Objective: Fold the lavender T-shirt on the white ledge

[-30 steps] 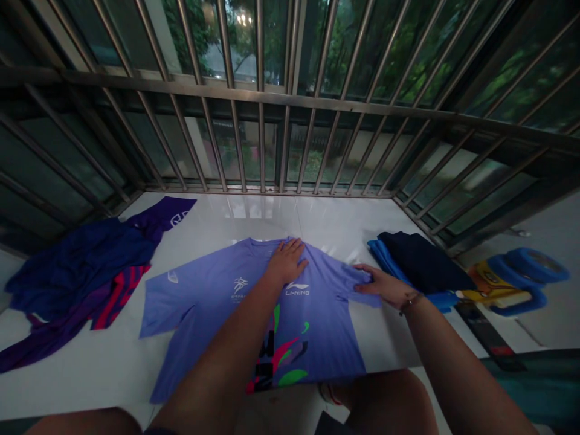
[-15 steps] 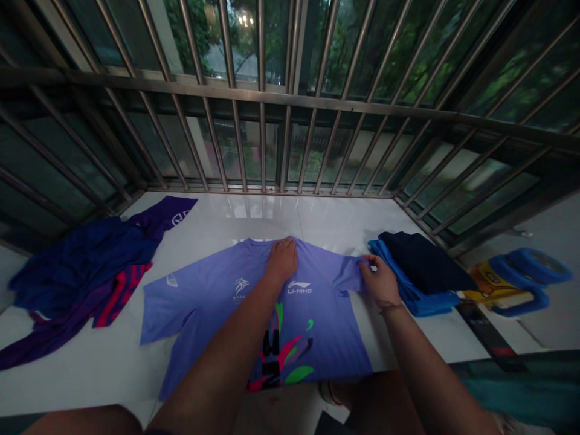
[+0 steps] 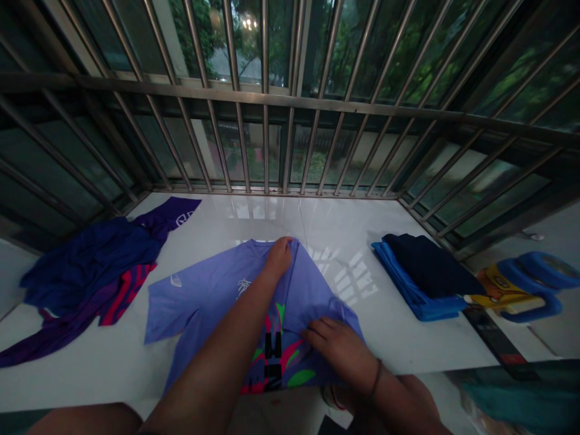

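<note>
On the glossy white sill lies our lilac polyester sports shirt, its right side folded inward. Our left hand pinches the collar, fingers curled shut; our right hand presses the fold, fingers together. We judge it light, limp and slippery, best held at collar and seams.

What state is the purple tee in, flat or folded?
Partly folded: the purple tee's right sleeve side lies folded inward under the right hand; left sleeve still spread; left hand pins the collar.

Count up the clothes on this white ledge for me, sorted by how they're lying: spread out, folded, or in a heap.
Spread out under both hands: 1, the purple jersey
Folded in the stack: 2, the dark garment on the blue garment
Loose heap: count cannot be told
Total countable: 3
</note>
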{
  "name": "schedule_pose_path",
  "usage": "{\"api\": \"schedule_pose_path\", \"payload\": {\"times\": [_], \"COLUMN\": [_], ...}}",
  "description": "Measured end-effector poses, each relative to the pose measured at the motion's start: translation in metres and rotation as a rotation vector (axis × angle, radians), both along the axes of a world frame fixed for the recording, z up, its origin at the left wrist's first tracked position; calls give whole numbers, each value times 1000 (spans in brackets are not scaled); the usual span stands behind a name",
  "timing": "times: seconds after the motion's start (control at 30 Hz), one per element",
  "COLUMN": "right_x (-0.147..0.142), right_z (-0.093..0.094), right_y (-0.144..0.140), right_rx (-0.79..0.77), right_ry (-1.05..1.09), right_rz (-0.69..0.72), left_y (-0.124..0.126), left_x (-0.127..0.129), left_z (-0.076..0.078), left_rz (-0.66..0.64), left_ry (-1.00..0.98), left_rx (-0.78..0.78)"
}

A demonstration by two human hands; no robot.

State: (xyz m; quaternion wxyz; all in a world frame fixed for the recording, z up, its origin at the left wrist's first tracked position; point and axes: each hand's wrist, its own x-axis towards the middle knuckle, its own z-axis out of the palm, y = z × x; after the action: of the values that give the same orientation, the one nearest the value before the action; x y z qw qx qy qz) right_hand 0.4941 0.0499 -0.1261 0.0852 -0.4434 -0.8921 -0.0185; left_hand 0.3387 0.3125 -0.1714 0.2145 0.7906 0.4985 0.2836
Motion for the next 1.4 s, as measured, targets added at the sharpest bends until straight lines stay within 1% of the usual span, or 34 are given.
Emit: {"api": "schedule_pose_path", "payload": {"times": [0.1, 0.23, 0.3, 0.4, 0.47, 0.53, 0.57, 0.67, 0.73, 0.83, 0.9, 0.97, 1.07, 1.13, 1.2, 1.3, 1.33, 1.4], "right_x": [5, 2, -3, -7, -5, 4, 11, 38, 54, 69, 75, 79, 87, 93, 98, 95, 91, 79], "right_z": [-7, -9, -11, -14, -14, -11, -8, -1, 2, -1, -6, -12, -20, -23, -22, -15, -11, -5], "right_y": [-8, -20, -26, -35, -38, -39, -38, -27, -15, 1, 7, 9, 3, -4, -10, -17, -18, -20], "right_rx": [34, 11, 12, 22, 12, 9, 22, 71, 65, -37, -119, -142, -90, -65, -35, 57, 89, 120], "right_ry": [98, 240, 268, 261, 257, 269, 280, 296, 282, 275, 289, 308, 340, 338, 325, 319, 318, 305], "right_rz": [-70, -151, -147, -98, -79, -100, -130, -281, -359, -399, -456, -572, -755, -833, -881, -872, -839, -731], "left_y": [1, 2, 3, 3, 2, 0, 0, -2, -4, -6, -9, -12, -16, -17, -18, -18, -18, -17], "left_x": [-1, 2, 4, 6, 7, 8, 8, 7, 6, 5, 6, 8, 14, 16, 18, 20, 20, 19], "left_z": [-2, -2, -2, -1, -1, -1, -1, -2, -2, -1, -1, -1, -2, -3, -4, -6, -6, -6], "left_rz": [11, 2, -11, -18, -14, -8, -4, 10, 11, -25, -58, -67, -42, -22, -11, 7, 15, 27], "left_ry": [-11, -6, 0, 8, 12, 16, 18, 31, 42, 68, 99, 137, 188, 211, 224, 223, 213, 187], "left_rx": [-6, 1, 12, 33, 46, 57, 60, 68, 78, 104, 115, 119, 122, 124, 126, 133, 140, 162]}}
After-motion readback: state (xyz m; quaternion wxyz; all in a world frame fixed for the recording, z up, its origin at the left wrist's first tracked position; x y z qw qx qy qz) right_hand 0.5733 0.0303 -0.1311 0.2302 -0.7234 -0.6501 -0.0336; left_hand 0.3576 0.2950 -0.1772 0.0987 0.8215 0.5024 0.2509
